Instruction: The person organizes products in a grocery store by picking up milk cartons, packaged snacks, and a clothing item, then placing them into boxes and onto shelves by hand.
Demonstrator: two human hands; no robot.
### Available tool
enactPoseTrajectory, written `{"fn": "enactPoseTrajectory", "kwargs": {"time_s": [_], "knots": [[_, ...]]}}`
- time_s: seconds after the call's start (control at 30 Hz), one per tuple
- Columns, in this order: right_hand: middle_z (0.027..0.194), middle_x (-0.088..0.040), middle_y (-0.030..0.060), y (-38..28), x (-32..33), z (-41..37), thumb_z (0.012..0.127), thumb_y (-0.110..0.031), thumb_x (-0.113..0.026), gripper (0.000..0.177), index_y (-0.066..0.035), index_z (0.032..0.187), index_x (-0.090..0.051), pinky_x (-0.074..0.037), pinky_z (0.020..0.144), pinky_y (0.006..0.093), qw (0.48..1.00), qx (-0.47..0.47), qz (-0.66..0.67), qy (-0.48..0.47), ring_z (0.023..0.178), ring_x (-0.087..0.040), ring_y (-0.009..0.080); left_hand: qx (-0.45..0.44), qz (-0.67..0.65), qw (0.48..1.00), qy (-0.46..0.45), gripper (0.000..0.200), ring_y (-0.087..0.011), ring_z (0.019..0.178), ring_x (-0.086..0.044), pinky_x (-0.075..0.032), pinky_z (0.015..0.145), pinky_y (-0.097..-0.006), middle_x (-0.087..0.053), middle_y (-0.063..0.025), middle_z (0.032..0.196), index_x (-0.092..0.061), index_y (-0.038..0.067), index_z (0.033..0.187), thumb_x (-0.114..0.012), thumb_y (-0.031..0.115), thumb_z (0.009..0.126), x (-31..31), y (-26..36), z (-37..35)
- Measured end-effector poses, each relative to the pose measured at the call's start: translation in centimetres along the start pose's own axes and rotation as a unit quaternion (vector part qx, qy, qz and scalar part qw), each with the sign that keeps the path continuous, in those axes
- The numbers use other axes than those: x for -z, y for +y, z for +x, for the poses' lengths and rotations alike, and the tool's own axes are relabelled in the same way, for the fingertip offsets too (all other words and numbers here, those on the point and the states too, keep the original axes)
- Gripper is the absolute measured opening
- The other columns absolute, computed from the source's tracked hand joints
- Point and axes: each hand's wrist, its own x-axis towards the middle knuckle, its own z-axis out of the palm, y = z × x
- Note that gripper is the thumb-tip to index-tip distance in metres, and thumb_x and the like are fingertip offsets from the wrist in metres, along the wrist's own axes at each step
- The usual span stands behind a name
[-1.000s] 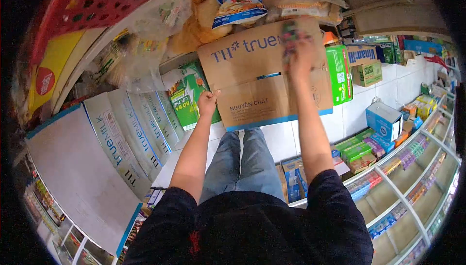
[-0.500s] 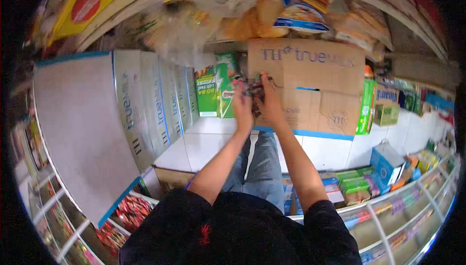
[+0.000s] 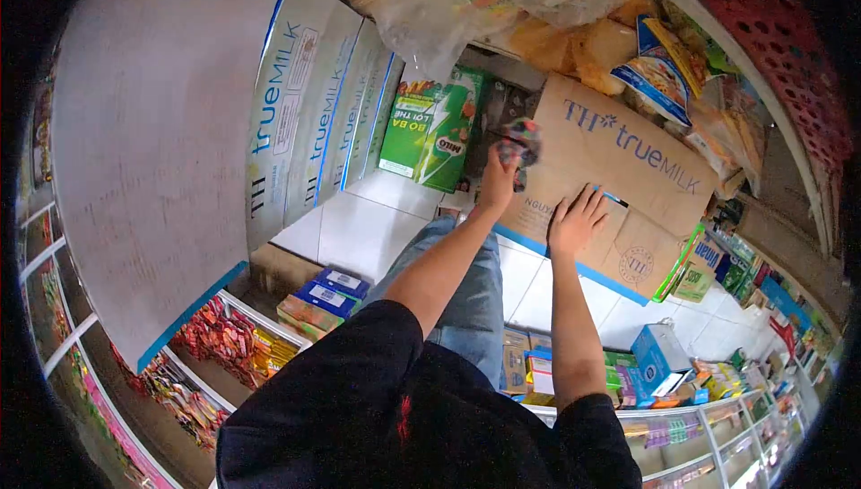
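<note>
My left hand (image 3: 499,182) is closed on a small dark pack with red and green spots (image 3: 520,144), blurred, at the left edge of a brown TH true MILK carton (image 3: 619,162). With its fingers spread, my right hand (image 3: 577,220) lies flat on the front of that carton. Left of the held pack, green Milo boxes (image 3: 430,130) stand on the white tiled floor. Between them and the carton is a dark gap whose contents I cannot make out.
Large TH true MILK cartons (image 3: 296,103) stand in a row at the left. Bread and snack bags (image 3: 659,68) and clear plastic lie above the brown carton. Racks of sweets (image 3: 220,337) and a blue box (image 3: 661,359) are nearer my body.
Both hands were together at the carton's left edge. My right hand has moved onto its front; my left holds the dark pack. The view has turned, tilting the carton in the picture.
</note>
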Motion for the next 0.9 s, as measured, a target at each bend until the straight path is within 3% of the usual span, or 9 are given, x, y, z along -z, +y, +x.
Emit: {"fn": "enactPoseTrajectory", "kwargs": {"time_s": [0.13,0.2,0.33,0.4,0.53,0.67,0.77,0.87,0.9], "knots": [[0.138,-0.022,0.0157,-0.1,0.4,0.0,0.083,-0.031,-0.042,0.053,-0.004,0.129,-0.034,-0.010,0.103,0.0482,1.000,-0.005,-0.023,-0.012,0.128,-0.018,0.0303,0.020,0.066,0.997,0.024,0.055,-0.0346,0.101,-0.051,-0.042,0.082,-0.0372,-0.043,-0.0240,0.119,-0.031,0.009,0.128,-0.049,0.035,0.084,0.2,-9.5,0.4],[0.138,-0.023,0.0154,-0.1,0.2,0.0,0.084,-0.031,-0.041,0.053,-0.004,0.129,-0.033,-0.010,0.103,0.0482,1.000,-0.001,-0.028,-0.001,0.128,-0.018,0.0305,0.134,-0.018,0.991,0.015,0.058,-0.0331,0.103,-0.050,-0.041,0.084,-0.0405,-0.043,-0.0194,0.121,-0.029,0.011,0.130,-0.048,0.039,0.083,-0.5,-15.3,0.4],[0.138,-0.024,0.0152,-0.1,-0.1,0.0,0.084,-0.031,-0.040,0.053,-0.005,0.130,-0.031,-0.011,0.102,0.0490,1.000,0.003,-0.027,0.002,0.128,-0.020,0.0313,0.299,-0.158,0.940,-0.055,0.060,-0.0254,0.111,-0.043,-0.034,0.090,-0.0388,-0.042,-0.0094,0.127,-0.032,0.012,0.131,-0.046,0.044,0.083,0.3,-10.5,-0.6],[0.138,-0.024,0.0155,0.2,0.0,0.0,0.083,-0.031,-0.041,0.054,-0.005,0.130,-0.031,-0.011,0.103,0.0487,0.999,0.001,-0.038,-0.005,0.128,-0.019,0.0312,0.214,-0.299,0.920,-0.135,0.059,-0.0227,0.120,-0.033,-0.026,0.097,-0.0340,-0.035,-0.0064,0.133,-0.029,0.009,0.133,-0.044,0.041,0.085,-1.3,-9.2,2.7],[0.138,-0.023,0.0160,-0.2,-0.2,0.0,0.083,-0.030,-0.041,0.055,-0.005,0.130,-0.031,-0.010,0.103,0.0484,1.000,-0.007,-0.023,0.006,0.128,-0.019,0.0314,0.138,-0.287,0.932,-0.173,0.050,-0.0250,0.088,-0.056,-0.044,0.079,-0.0395,-0.058,-0.0119,0.103,-0.048,0.010,0.117,-0.044,0.046,0.082,-7.9,-8.0,17.2],[0.137,-0.024,0.0164,0.0,-0.4,-0.1,0.083,-0.030,-0.040,0.054,-0.005,0.130,-0.032,-0.011,0.103,0.0487,1.000,-0.002,-0.027,0.005,0.127,-0.020,0.0317,0.209,-0.175,0.956,-0.106,0.050,-0.0212,0.086,-0.057,-0.045,0.076,-0.0399,-0.060,-0.0109,0.095,-0.055,0.005,0.107,-0.044,0.047,0.083,-5.7,3.3,14.7],[0.137,-0.025,0.0164,-0.1,0.1,0.2,0.084,-0.031,-0.039,0.053,-0.005,0.130,-0.032,-0.012,0.102,0.0490,1.000,-0.008,-0.029,0.004,0.127,-0.020,0.0316,0.250,-0.305,0.896,-0.202,0.050,-0.0212,0.085,-0.057,-0.045,0.076,-0.0391,-0.061,-0.0107,0.095,-0.055,0.004,0.106,-0.045,0.047,0.082,-4.1,-0.5,11.4],[0.137,-0.025,0.0163,-0.2,0.0,-0.1,0.084,-0.031,-0.039,0.053,-0.005,0.129,-0.033,-0.011,0.102,0.0491,1.000,-0.008,-0.017,0.005,0.127,-0.020,0.0315,0.249,-0.242,0.905,-0.246,0.045,-0.0215,0.083,-0.058,-0.046,0.075,-0.0352,-0.061,-0.0100,0.097,-0.057,0.005,0.103,-0.046,0.044,0.083,-1.4,-7.9,6.8],[0.137,-0.025,0.0162,-0.2,-0.2,-0.1,0.084,-0.031,-0.040,0.053,-0.005,0.129,-0.033,-0.011,0.102,0.0490,1.000,-0.001,-0.013,0.015,0.127,-0.020,0.0314,0.336,-0.231,0.882,-0.235,0.044,-0.0217,0.082,-0.059,-0.047,0.075,-0.0350,-0.061,-0.0100,0.097,-0.057,0.006,0.103,-0.046,0.044,0.082,0.1,-7.0,4.1]]}}
